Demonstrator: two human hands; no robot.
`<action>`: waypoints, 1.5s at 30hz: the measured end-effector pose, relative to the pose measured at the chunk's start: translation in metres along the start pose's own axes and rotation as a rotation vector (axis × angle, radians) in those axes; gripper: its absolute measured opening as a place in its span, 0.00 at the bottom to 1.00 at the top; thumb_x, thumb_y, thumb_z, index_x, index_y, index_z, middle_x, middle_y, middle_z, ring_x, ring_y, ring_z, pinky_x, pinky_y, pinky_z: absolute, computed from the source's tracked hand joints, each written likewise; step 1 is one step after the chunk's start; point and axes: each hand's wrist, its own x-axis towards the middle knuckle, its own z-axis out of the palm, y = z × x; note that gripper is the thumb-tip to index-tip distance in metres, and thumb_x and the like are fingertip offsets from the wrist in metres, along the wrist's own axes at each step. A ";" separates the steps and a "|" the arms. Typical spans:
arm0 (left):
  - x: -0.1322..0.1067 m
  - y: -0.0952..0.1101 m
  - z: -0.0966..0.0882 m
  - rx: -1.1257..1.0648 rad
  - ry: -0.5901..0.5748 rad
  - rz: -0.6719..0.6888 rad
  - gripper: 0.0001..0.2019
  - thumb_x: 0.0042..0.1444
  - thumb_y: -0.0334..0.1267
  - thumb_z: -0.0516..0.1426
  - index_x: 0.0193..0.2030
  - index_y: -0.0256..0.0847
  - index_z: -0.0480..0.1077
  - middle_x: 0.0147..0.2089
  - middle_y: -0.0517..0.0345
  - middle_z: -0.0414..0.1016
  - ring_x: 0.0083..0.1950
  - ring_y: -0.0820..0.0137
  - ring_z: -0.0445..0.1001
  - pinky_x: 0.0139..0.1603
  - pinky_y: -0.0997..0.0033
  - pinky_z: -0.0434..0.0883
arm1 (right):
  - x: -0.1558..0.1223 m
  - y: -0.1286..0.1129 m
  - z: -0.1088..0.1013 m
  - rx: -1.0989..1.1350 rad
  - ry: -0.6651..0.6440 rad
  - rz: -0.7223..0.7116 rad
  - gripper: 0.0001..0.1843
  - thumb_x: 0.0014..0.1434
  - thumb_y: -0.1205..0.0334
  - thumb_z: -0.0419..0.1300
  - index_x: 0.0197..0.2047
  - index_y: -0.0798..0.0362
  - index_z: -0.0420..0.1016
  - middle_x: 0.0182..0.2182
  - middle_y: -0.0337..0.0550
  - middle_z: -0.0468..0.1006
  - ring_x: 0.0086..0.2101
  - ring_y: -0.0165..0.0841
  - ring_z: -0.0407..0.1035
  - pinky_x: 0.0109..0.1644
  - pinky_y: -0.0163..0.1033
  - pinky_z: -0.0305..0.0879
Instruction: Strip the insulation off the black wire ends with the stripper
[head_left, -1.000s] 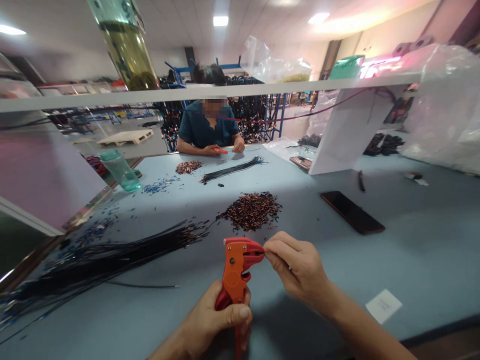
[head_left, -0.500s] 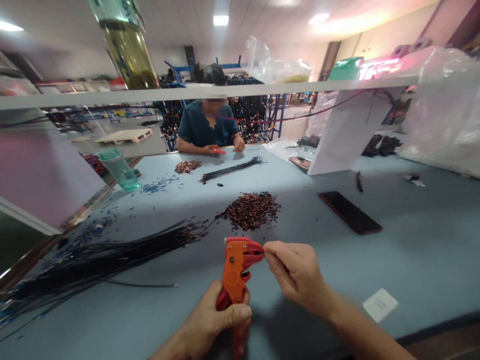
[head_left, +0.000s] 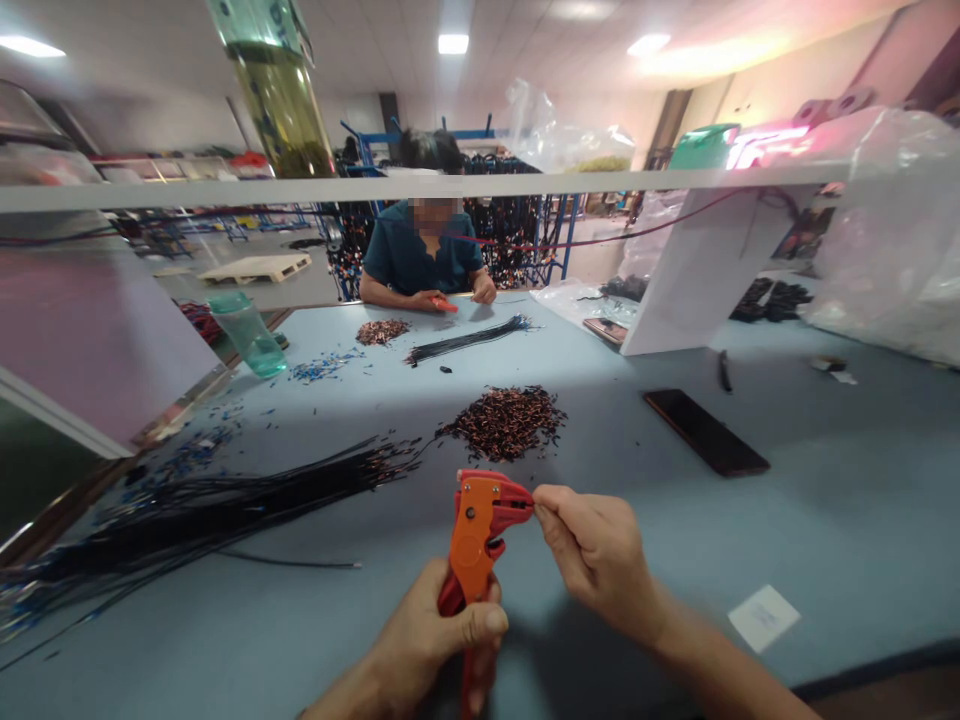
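Observation:
My left hand [head_left: 457, 635] is wrapped round the handle of an orange and red wire stripper [head_left: 474, 535], held upright with its jaws pointing right. At the tip of those jaws, my right hand [head_left: 596, 545] is closed in a pinch. Whatever lies between its fingers is too small or hidden to make out. Behind the stripper is a heap of short black and copper-coloured clippings [head_left: 506, 422]. A long bundle of black wires [head_left: 247, 510] lies to the left, and a single loose wire [head_left: 300, 562] rests in front of it.
A dark phone [head_left: 705, 432] and a white paper square [head_left: 763, 618] lie on the right. A green bottle [head_left: 247, 335] stands at the left near blue scraps [head_left: 322, 367]. Across the table sits a co-worker [head_left: 424, 255] holding a red tool, behind a smaller wire bundle [head_left: 472, 340].
The whole view has shifted slightly, so things appear a little further right. Both hands and the wire stripper keep nearly the same position relative to each other.

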 end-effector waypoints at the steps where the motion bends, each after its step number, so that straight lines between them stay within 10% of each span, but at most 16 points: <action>1: 0.000 -0.001 0.000 -0.010 0.011 -0.003 0.24 0.45 0.55 0.66 0.29 0.41 0.60 0.13 0.69 0.61 0.11 0.80 0.58 0.12 0.81 0.56 | 0.000 0.000 0.000 -0.002 0.003 0.001 0.08 0.65 0.72 0.51 0.38 0.54 0.70 0.20 0.34 0.67 0.18 0.26 0.58 0.24 0.33 0.54; 25: 0.002 0.029 -0.016 -0.296 0.194 0.185 0.16 0.53 0.48 0.63 0.38 0.38 0.66 0.27 0.61 0.72 0.26 0.70 0.74 0.31 0.69 0.71 | 0.003 0.019 0.002 -0.064 -0.013 0.099 0.09 0.65 0.68 0.51 0.35 0.55 0.71 0.17 0.31 0.61 0.16 0.24 0.56 0.23 0.30 0.53; 45: 0.003 0.015 -0.009 0.190 0.108 0.290 0.19 0.53 0.48 0.64 0.42 0.36 0.68 0.34 0.56 0.71 0.35 0.70 0.72 0.39 0.68 0.70 | 0.002 0.011 0.003 0.200 -0.146 0.198 0.07 0.64 0.68 0.54 0.36 0.53 0.72 0.27 0.38 0.71 0.27 0.27 0.66 0.31 0.31 0.62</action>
